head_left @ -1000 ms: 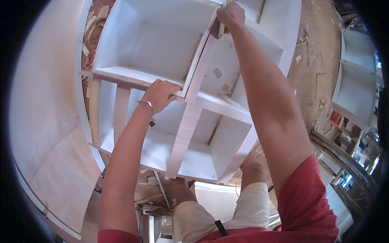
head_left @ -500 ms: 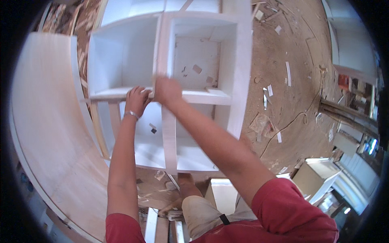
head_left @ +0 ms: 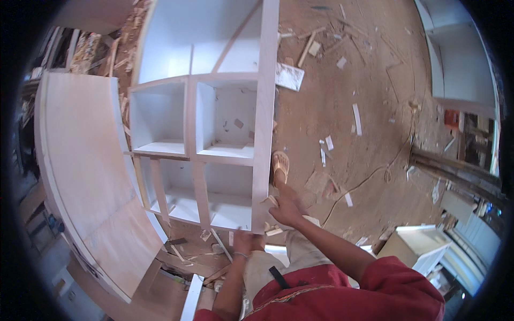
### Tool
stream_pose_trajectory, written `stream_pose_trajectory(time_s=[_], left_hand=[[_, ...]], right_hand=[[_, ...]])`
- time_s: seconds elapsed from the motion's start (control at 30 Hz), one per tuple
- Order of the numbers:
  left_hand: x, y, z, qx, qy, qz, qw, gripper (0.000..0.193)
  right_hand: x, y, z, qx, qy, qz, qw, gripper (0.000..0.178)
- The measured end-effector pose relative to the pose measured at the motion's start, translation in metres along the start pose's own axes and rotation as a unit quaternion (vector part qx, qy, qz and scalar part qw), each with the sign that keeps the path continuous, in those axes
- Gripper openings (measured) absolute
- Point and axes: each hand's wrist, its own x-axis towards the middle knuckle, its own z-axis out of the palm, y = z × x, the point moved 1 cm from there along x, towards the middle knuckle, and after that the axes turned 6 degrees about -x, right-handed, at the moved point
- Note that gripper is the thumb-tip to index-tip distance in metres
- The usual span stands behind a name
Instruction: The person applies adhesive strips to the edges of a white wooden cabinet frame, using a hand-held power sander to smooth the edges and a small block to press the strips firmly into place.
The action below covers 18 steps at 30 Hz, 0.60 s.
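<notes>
A white wooden cabinet (head_left: 261, 115) with square compartments lies before me, and pale wood strips divide its front. At its near right corner is my right hand (head_left: 289, 207), partly smeared by motion. Its fingers are closed on a small tan flat piece (head_left: 272, 201), which is close to the cabinet's side edge. My left hand (head_left: 245, 242) is low at the near end of the cabinet, by my leg. Its fingers are mostly hidden, so whether it grips the edge is unclear.
A large curved pale board (head_left: 91, 155) stands along the left. My sandalled foot (head_left: 280, 163) is beside the cabinet's right side. Wood scraps, a white board piece (head_left: 289, 76) and a cord (head_left: 364, 184) lie on the dirt floor. A white box-like unit (head_left: 415, 243) stands at lower right.
Both hands have left the cabinet's middle divider and come back toward me, to its near end. My view has shifted, so the cabinet appears farther left and more of the floor shows.
</notes>
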Motion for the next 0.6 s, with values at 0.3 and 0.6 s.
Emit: stream_pose_trajectory(time_s=[0.3,0.6], left_hand=[[-0.091,0.23,-0.067,-0.442,0.121,-0.077,0.885,0.081],[-0.306,0.265,0.075,-0.757,0.179,-0.16,0.607,0.081]], right_hand=[[-0.091,-0.006,0.048,0.141,-0.116,-0.005,0.983,0.059],[-0.227,0.084,0.071,-0.238,-0.586,0.008,0.775,0.069]])
